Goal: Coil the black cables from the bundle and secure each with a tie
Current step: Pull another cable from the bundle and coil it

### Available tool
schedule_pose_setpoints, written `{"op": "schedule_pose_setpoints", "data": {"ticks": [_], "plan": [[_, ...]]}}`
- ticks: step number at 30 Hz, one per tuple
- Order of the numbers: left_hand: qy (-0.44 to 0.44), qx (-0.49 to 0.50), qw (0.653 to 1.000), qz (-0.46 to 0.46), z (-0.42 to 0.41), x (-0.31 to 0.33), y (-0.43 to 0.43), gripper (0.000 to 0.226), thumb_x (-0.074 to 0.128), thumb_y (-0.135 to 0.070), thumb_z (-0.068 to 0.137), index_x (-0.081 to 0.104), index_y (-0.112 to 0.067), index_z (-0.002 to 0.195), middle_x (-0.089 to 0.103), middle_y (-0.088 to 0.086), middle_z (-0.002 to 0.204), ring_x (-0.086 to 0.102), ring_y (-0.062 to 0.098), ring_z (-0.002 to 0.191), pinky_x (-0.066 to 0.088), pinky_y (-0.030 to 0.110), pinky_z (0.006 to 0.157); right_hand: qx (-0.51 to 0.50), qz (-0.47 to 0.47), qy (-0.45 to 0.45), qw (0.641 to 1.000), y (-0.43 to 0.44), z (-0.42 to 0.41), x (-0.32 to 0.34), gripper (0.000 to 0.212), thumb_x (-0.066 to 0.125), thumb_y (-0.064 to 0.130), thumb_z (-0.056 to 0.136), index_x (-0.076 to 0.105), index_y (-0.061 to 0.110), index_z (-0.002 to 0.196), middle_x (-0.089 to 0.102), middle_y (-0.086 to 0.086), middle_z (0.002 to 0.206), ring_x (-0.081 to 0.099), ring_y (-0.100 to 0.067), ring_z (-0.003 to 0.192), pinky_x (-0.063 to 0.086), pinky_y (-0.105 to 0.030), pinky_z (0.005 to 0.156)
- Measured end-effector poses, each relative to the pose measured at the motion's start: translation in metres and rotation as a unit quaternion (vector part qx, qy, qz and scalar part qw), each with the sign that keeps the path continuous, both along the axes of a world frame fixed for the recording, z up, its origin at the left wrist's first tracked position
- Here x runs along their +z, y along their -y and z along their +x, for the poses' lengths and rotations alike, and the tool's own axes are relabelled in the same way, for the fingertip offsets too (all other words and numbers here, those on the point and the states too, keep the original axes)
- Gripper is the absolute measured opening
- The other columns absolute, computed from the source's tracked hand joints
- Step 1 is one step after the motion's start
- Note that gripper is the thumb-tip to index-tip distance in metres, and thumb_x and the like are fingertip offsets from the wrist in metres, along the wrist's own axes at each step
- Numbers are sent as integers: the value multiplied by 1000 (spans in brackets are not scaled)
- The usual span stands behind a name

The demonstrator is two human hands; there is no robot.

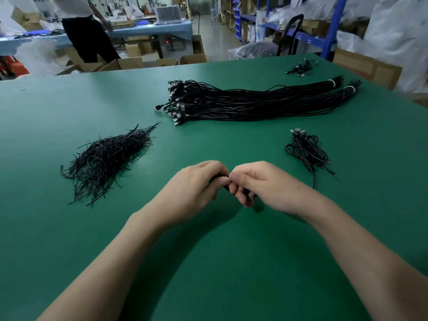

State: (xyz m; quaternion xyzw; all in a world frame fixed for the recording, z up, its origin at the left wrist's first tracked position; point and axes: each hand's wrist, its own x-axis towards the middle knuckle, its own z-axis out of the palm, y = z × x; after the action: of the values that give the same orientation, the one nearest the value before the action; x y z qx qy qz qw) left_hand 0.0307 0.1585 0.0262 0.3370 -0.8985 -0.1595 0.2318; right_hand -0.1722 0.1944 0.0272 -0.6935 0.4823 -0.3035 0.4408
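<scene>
Both hands meet at the centre of the frame, just above the green table (208, 262). The left hand (194, 184) and right hand (261, 184) have their fingers curled, fingertips touching, and pinch a black cable (225, 188) between them. Only short dark slivers of that cable show between the fingers; its coil shape, its plug and whether a tie is on it cannot be made out. A thin black strand shows past the right wrist, but its link to the held cable is unclear. The main bundle (254, 101) lies across the upper middle of the frame, plug ends to the left, with the far ends bound by two white bands (333, 83) at upper right. A loose pile of ties (106, 156) sits at middle left, well apart from the hands. A small heap of coiled cables (308, 149) lies at middle right; their fastenings are too small to judge. A few more cables (301, 68) rest near the far table edge, blurred. At upper left a standing person (85, 26) is cut off by the frame's top edge.
</scene>
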Motion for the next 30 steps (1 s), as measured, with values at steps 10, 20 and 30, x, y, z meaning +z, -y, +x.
{"op": "schedule_pose_setpoints", "data": {"ticks": [10,20,30], "plan": [[-58,10,997,-41,0,1,-5,19,46,-27,107,62,-17,101,50,-21,78,55,12,66,49,37,67,-57,-226,-117,965,3,7,-3,46,37,46,101,63,15,80,54,1,83,49,-9,82,37,-27,75],[-74,38,996,-15,-7,-8,-3,14,51,-14,105,59,-9,96,49,-14,70,51,10,68,44,33,67,-127,-229,-176,949,9,0,-10,32,54,55,94,64,25,87,55,10,90,50,-9,93,44,-34,87],[-153,204,966,-46,-9,-6,1,15,51,-14,104,58,-4,96,52,-3,76,50,24,72,37,33,69,-212,64,72,972,-1,15,-7,66,36,60,102,71,9,78,69,-6,63,56,-12,48,40,-24,43]]}}
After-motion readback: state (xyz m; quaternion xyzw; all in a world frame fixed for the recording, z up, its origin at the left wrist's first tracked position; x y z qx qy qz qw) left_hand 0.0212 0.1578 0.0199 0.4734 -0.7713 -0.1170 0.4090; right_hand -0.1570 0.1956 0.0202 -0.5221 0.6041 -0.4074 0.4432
